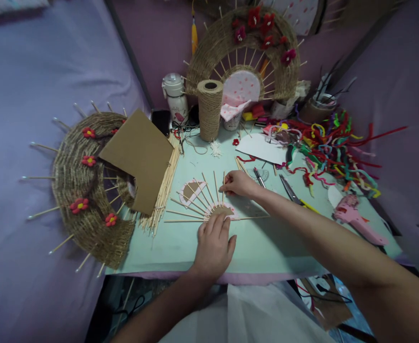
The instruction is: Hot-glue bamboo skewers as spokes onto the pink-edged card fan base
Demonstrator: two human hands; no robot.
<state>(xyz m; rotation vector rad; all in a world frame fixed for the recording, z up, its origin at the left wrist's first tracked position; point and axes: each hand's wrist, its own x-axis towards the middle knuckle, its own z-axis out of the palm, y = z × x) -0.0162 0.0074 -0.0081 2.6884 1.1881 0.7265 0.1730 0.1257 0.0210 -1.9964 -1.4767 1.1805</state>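
My right hand [238,183] pinches a thin wooden stick [224,177] between thumb and fingertips. The stick stands in a fan of several wooden sticks [198,190] spreading from a small half-round cardboard piece [223,210] edged with pink-dotted cloth. My left hand [214,245] lies with its fingertips on the lower edge of that cardboard, thumb apart, partly covering it and the stick ends. A second half-round cardboard piece [190,192] with a cloth edge lies under the sticks at the left.
A twine-wrapped fan [76,162] with red flowers, brown cardboard [141,157] and a stick bundle [166,186] are left. A twine spool [209,114] stands behind. Right lie scissors [291,190], a pink glue gun [359,219] and tangled pipe cleaners [331,147].
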